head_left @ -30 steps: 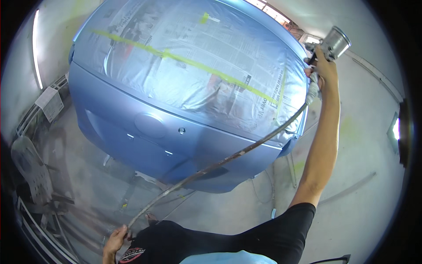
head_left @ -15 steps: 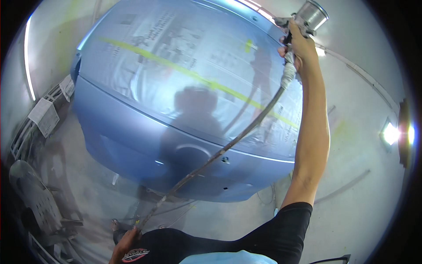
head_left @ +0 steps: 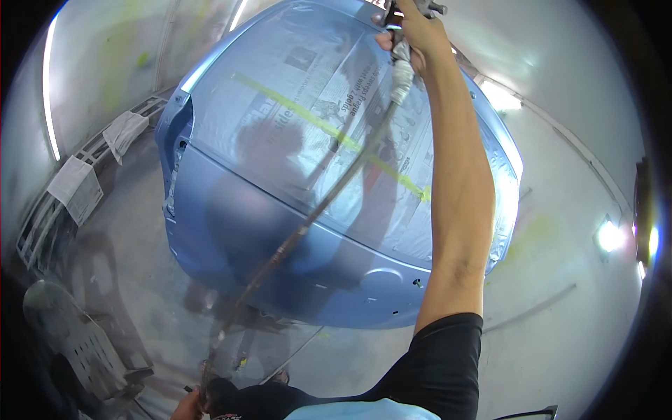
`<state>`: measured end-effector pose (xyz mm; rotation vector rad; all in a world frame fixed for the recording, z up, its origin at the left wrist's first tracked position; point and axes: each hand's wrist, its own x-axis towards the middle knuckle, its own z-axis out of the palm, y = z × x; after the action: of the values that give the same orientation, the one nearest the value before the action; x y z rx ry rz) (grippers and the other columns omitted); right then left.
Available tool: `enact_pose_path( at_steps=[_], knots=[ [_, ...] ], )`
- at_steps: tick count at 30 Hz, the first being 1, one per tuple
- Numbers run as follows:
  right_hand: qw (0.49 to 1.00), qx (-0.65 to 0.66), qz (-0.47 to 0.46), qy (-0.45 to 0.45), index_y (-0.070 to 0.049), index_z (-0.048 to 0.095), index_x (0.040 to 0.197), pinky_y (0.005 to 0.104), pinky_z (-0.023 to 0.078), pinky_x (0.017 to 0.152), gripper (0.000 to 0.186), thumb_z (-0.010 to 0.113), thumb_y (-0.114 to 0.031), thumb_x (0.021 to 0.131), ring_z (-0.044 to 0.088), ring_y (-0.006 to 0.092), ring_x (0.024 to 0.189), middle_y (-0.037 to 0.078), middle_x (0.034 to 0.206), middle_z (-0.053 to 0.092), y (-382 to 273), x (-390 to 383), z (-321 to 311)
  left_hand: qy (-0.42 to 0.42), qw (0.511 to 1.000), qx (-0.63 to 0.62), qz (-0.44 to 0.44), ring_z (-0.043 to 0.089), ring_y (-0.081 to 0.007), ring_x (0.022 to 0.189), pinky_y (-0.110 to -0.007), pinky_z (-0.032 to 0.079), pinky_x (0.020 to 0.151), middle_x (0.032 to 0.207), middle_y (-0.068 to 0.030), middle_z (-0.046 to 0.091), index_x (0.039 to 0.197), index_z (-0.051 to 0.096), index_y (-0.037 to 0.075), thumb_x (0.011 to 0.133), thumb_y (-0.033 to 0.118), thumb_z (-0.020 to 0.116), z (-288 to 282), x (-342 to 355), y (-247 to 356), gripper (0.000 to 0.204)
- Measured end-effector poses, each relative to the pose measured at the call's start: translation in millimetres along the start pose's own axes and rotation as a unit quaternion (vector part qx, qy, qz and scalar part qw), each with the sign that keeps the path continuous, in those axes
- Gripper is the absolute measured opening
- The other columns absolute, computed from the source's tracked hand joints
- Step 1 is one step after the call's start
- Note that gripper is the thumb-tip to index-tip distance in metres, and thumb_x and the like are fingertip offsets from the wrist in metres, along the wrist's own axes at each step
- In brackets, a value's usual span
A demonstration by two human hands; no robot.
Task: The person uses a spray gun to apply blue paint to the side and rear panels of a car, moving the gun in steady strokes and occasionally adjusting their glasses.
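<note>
My right hand [head_left: 421,35], on an arm stretched far ahead, is closed around the grip of a spray gun [head_left: 394,19] at the top edge. The gun's upper part is cut off by the picture's edge. From its wrapped lower end, a dirty air hose [head_left: 308,220] slants down to the left. My left hand [head_left: 186,406] grips that hose low by my side. Beyond the hose is a blue car tailgate [head_left: 252,231], its window covered with printed masking sheet [head_left: 294,66] and a strip of yellow-green tape [head_left: 301,112]. My shadow falls across the tailgate.
On the left stands a rack-like frame [head_left: 45,213] with paper sheets [head_left: 77,187] on it. A perforated panel [head_left: 70,329] leans at the lower left. A bright lamp [head_left: 610,236] shines at the right. The hose end trails near my feet.
The view has shifted, and the tailgate now sits farther right with more of its left side showing. My right hand and the spray gun have moved left and up; the gun's cup has left the picture.
</note>
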<state>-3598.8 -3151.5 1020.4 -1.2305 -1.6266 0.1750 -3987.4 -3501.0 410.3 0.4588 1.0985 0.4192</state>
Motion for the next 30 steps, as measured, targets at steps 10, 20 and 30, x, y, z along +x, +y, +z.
enact_pose_path(
  at_steps=[10, 20, 30],
  knots=[
    [0.945, -0.017, 0.087, 0.314, -0.001, 0.058, 0.103, 0.0293, 0.047, 0.038, 0.040, 0.065, -0.039, 0.093, 0.057, 0.0182, 0.056, 0.011, 0.081, 0.058, 40.7, -117.0, -204.2, -0.212, 0.948, 0.239, 0.016, 0.059, -0.0160, 0.089, -0.032, 0.047, 0.084, 0.093, -0.0068, 0.066, 0.108, 0.066, 0.002, 0.106, 0.039, 0.035, 16.0, 106.3, -16.8, 0.048],
    [0.884, -0.133, 0.216, 0.393, -0.006, 0.047, 0.138, 0.0236, 0.039, 0.038, 0.058, 0.047, -0.050, 0.100, 0.052, 0.0133, 0.047, 0.014, 0.106, 0.066, 1.7, -337.4, -280.8, -0.372, 0.829, 0.416, -0.039, 0.060, -0.0205, 0.113, -0.030, 0.039, 0.102, 0.121, -0.0124, 0.065, 0.129, 0.059, 0.001, 0.103, 0.042, 0.044, 137.4, 172.4, -37.8, 0.051],
    [0.858, -0.083, 0.382, 0.333, 0.009, 0.040, 0.132, 0.0273, 0.037, 0.031, 0.086, 0.049, -0.067, 0.091, 0.053, 0.0250, 0.039, 0.027, 0.104, 0.061, -31.7, -540.7, -218.1, -0.528, 0.692, 0.471, 0.148, 0.057, -0.0109, 0.077, -0.031, 0.048, 0.072, 0.088, -0.0101, 0.068, 0.109, 0.065, 0.003, 0.094, 0.036, 0.064, 355.8, 97.2, 11.0, 0.036]
  ],
)
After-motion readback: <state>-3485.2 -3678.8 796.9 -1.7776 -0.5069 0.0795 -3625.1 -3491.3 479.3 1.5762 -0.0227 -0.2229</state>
